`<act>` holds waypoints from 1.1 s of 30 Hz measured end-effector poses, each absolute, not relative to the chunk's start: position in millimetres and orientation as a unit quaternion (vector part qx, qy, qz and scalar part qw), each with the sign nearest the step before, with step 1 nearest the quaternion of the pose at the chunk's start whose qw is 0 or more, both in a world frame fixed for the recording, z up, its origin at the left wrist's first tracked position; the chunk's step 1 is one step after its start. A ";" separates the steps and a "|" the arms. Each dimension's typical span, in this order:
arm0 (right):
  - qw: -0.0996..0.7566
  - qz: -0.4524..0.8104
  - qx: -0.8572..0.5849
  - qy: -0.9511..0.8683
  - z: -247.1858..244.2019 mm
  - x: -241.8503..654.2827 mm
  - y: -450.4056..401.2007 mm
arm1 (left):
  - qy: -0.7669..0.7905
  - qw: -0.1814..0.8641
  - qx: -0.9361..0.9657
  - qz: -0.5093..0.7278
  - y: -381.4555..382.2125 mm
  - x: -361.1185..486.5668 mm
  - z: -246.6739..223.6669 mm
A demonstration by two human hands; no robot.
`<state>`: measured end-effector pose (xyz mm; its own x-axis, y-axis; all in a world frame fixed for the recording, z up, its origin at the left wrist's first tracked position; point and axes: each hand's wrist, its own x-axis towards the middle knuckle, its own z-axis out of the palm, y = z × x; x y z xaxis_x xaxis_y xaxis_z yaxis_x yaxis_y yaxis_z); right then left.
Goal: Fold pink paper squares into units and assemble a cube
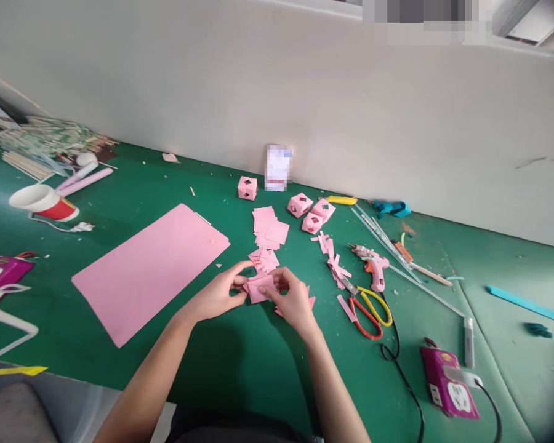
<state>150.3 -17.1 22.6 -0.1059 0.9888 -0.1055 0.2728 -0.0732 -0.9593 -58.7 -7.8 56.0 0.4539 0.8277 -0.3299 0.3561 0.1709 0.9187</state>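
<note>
Between my two hands is a piece of folded pink paper [261, 289], held just above the green table. My left hand [221, 290] pinches its left edge with thumb and fingers. On the other side, my right hand [292, 301] grips the paper with the thumb across its front face. Right behind it lie several folded pink pieces [265, 258], and farther back a loose stack of pink paper squares [271, 227]. More pink pieces [311, 301] are partly hidden by my right hand.
Folded pink paper shapes [300, 205] stand near the wall. A large pink sheet [150, 274] lies left. To the right are scissors [367, 311], a pink glue gun [376, 267], paper strips [335, 261] and a purple power strip [447, 381]. A paper cup [46, 203] is tipped at far left.
</note>
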 end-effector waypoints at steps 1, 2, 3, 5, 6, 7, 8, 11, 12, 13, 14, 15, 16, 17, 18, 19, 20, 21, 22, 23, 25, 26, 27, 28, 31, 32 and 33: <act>0.382 0.482 -0.555 -0.560 21.9 150.4 -16.9 | 0.485 0.594 0.609 0.202 -6.8 -58.2 55.2; 0.386 0.484 -0.557 -0.553 21.3 150.8 -16.5 | 0.495 0.586 0.606 0.211 -5.0 -57.4 53.3; 0.383 0.483 -0.562 -0.551 20.8 151.6 -16.0 | 0.513 0.567 0.604 0.227 -2.4 -56.4 50.3; 0.370 0.468 -0.578 -0.556 20.4 154.1 -14.7 | 0.567 0.484 0.607 0.275 4.9 -53.4 40.9; 0.365 0.459 -0.586 -0.559 20.5 155.8 -14.1 | 0.595 0.429 0.617 0.287 9.2 -51.5 34.8; 0.361 0.452 -0.592 -0.561 20.8 157.7 -13.5 | 0.616 0.370 0.632 0.293 13.4 -49.1 28.3; 0.360 0.448 -0.597 -0.560 21.3 159.8 -13.0 | 0.621 0.323 0.652 0.293 17.3 -46.3 21.5; 0.350 0.452 -0.603 -0.557 22.6 166.2 -12.3 | 0.597 0.249 0.712 0.274 25.4 -36.8 3.9; 0.343 0.455 -0.603 -0.558 22.9 168.4 -12.3 | 0.595 0.232 0.721 0.269 26.9 -33.8 -0.4; 0.335 0.458 -0.603 -0.561 22.9 170.4 -12.4 | 0.595 0.217 0.726 0.268 27.9 -31.3 -3.7; 0.329 0.460 -0.603 -0.562 22.8 172.3 -12.5 | 0.596 0.206 0.729 0.267 28.7 -29.3 -6.3; 0.326 0.462 -0.603 -0.562 22.5 174.1 -12.5 | 0.596 0.199 0.730 0.268 29.2 -28.1 -8.0; 0.327 0.464 -0.603 -0.561 22.0 175.6 -12.4 | 0.596 0.196 0.730 0.269 29.6 -27.5 -9.1; 0.329 0.465 -0.603 -0.559 21.5 176.9 -12.1 | 0.595 0.198 0.730 0.272 29.7 -27.5 -9.6; 0.333 0.467 -0.603 -0.555 21.1 177.8 -11.5 | 0.594 0.203 0.727 0.277 29.5 -27.8 -9.5; 0.339 0.469 -0.603 -0.549 20.8 178.4 -10.6 | 0.592 0.212 0.724 0.283 28.8 -28.3 -8.8; 0.346 0.474 -0.601 -0.543 20.7 178.7 -9.5 | 0.588 0.221 0.721 0.291 27.5 -28.7 -7.7; 0.355 0.482 -0.598 -0.534 20.9 178.7 -8.2 | 0.582 0.232 0.719 0.300 25.6 -28.7 -6.1; 0.364 0.493 -0.592 -0.523 21.3 178.5 -6.7 | 0.573 0.243 0.719 0.309 23.1 -28.3 -4.1; 0.376 0.506 -0.584 -0.512 22.0 178.2 -5.2 | 0.562 0.255 0.720 0.318 20.0 -27.2 -1.7; 0.405 0.524 -0.565 -0.492 23.8 177.7 -2.2 | 0.531 0.283 0.725 0.336 12.8 -23.6 3.6; 0.418 0.527 -0.558 -0.485 24.8 177.7 -0.9 | 0.508 0.300 0.732 0.342 9.1 -21.3 6.3; 0.429 0.532 -0.551 -0.479 25.7 177.9 0.1 | 0.483 0.316 0.741 0.344 5.7 -18.9 9.0; 0.433 0.540 -0.545 -0.473 26.5 178.3 0.7 | 0.463 0.332 0.747 0.343 2.7 -16.8 11.4; 0.419 0.582 -0.529 -0.454 26.9 180.2 1.2 | 0.449 0.357 0.743 0.344 -2.4 -13.7 16.8; 0.420 0.590 -0.525 -0.446 26.1 180.8 1.2 | 0.450 0.360 0.743 0.340 -2.5 -14.0 17.7; 0.428 0.591 -0.525 -0.438 24.8 181.6 1.2 | 0.452 0.361 0.746 0.330 -1.7 -14.9 17.9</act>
<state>181.6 1.2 24.8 -0.0811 0.9660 -0.2457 -0.0465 -0.2499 -0.9672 -14.9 -1.7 17.9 0.3746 0.9122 0.1659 0.4359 -0.3312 0.8368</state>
